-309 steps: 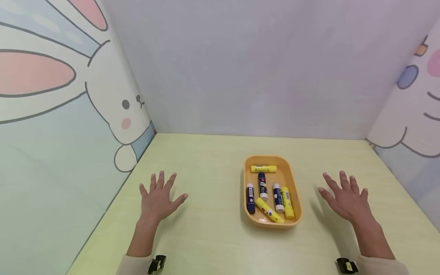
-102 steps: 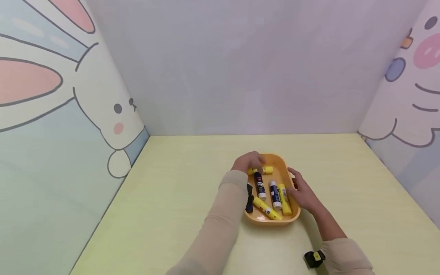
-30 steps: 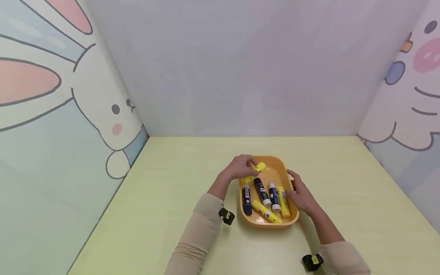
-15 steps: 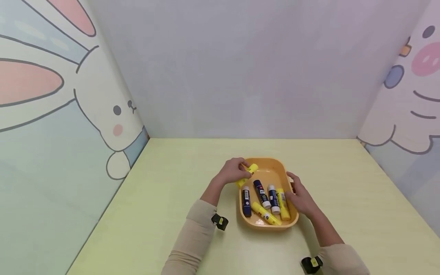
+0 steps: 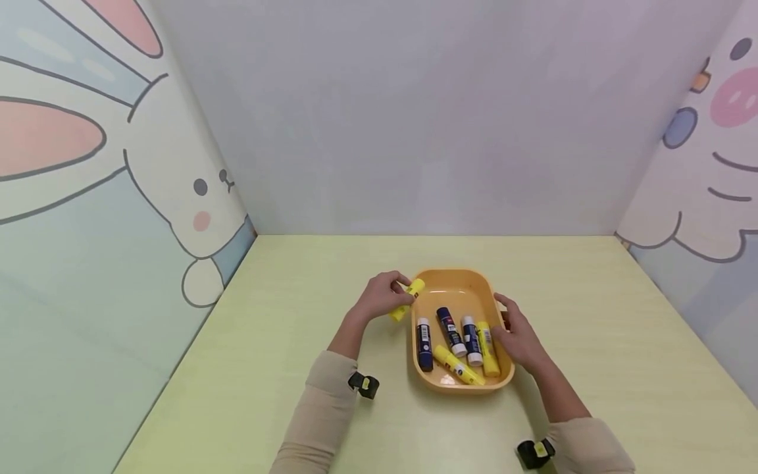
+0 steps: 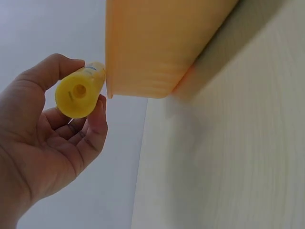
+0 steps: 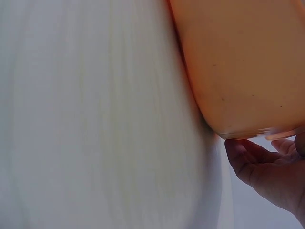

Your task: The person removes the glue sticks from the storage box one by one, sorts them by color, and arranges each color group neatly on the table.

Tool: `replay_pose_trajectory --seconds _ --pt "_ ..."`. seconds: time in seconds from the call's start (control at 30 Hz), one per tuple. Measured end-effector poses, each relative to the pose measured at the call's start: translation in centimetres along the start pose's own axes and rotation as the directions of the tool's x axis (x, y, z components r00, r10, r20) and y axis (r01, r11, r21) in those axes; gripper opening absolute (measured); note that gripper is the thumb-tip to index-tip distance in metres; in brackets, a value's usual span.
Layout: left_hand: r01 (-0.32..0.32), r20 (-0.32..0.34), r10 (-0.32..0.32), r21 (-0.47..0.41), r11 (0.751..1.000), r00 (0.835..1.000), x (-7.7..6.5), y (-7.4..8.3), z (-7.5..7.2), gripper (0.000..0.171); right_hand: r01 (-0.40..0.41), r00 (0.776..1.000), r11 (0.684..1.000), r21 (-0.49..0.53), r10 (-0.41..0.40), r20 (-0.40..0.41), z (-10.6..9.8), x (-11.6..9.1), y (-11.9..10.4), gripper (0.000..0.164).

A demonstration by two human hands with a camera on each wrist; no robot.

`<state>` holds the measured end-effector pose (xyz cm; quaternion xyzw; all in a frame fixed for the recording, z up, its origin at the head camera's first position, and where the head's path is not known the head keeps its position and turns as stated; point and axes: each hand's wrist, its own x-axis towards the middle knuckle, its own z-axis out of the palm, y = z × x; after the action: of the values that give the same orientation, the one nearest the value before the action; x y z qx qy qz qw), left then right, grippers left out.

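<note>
My left hand [image 5: 381, 296] pinches a yellow glue stick [image 5: 417, 287] between thumb and fingers, tilted, beside the far left rim of an orange tray [image 5: 458, 294]. In the left wrist view the glue stick [image 6: 76, 98] shows its round end with a hole, close to the tray wall [image 6: 143, 47]. My right hand [image 5: 521, 337] grips the tray's right side, and the right wrist view shows fingers [image 7: 248, 160] against its outer wall. Inside the tray lie navy glue sticks [image 5: 424, 344] with white ends, and two yellow glue sticks, one slanted [image 5: 458, 365], one near the right wall [image 5: 487, 349].
The tray rests on a pale yellow-green table [image 5: 284, 316]. A grey wall [image 5: 414, 131] closes off the back, with cartoon-printed panels [image 5: 177, 184] at both sides. A black wrist strap mount [image 5: 364, 385] sits on the left sleeve, another [image 5: 535, 454] on the right.
Since the hands were spread apart, the right has gripped the tray. The left has taken the far yellow glue stick and carried it leftward, over the tray's left rim.
</note>
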<state>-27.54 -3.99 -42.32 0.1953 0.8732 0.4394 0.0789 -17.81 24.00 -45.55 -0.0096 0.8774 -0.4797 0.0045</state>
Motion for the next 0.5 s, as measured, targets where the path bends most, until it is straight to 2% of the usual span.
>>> replay_pose_trajectory --seconds 0.2,0.5 --pt "0.037 -0.023 -0.038 -0.032 0.999 0.999 -0.4 -1.1 -0.2 0.034 -0.015 1.000 1.000 -0.001 0.015 0.010 0.1 -0.2 0.2 0.065" --pt "0.103 -0.078 -0.109 -0.075 0.992 0.991 -0.4 -1.9 -0.6 0.035 0.001 1.000 1.000 0.005 -0.001 0.019 -0.1 0.1 0.4 0.065"
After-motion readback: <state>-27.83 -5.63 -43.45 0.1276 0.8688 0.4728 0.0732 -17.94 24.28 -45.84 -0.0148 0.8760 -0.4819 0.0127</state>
